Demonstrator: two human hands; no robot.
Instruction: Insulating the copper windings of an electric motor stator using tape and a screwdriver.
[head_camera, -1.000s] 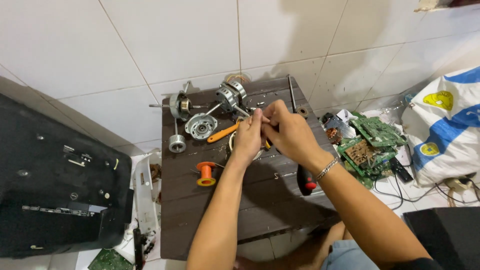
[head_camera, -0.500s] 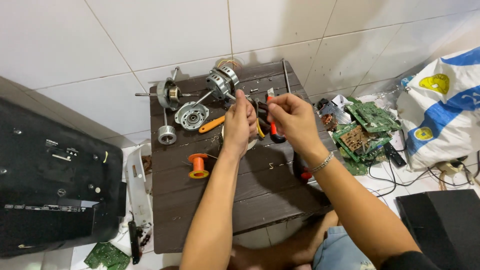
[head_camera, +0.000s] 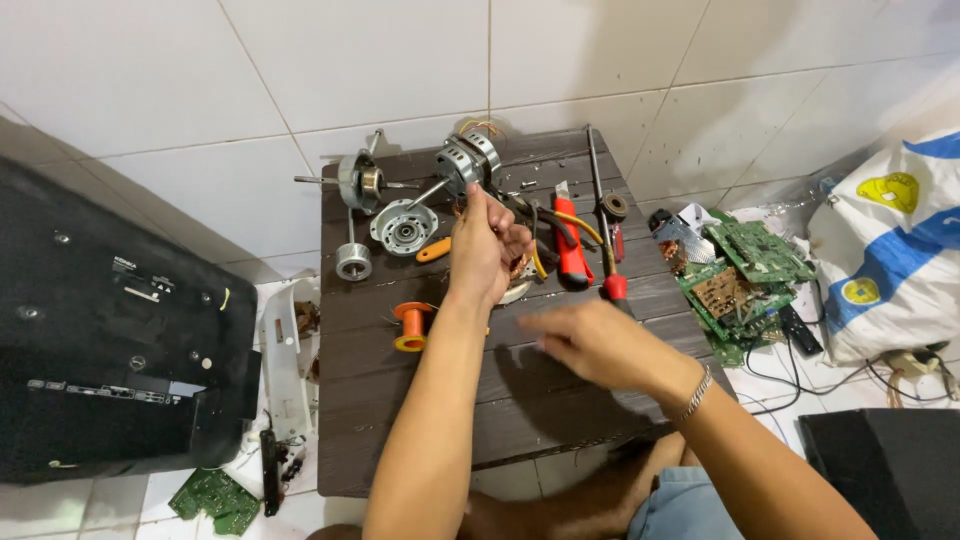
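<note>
Since the earlier frame our right hand (head_camera: 600, 345) has dropped away, blurred, fingers loosely spread, while our left hand (head_camera: 488, 245) pinches the copper coil (head_camera: 517, 268) above the bench (head_camera: 400, 400); mid-unwinding, we judge regripping comes next.

My arms are bare to above the elbow, no sleeves. A thin silver chain bracelet (head_camera: 694, 392) circles my right wrist. Light blue denim shorts (head_camera: 680, 505) cover my lap.

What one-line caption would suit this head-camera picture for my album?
Left hand raised over a dark wooden table strewn with motor parts; right hand blurred nearby.
</note>
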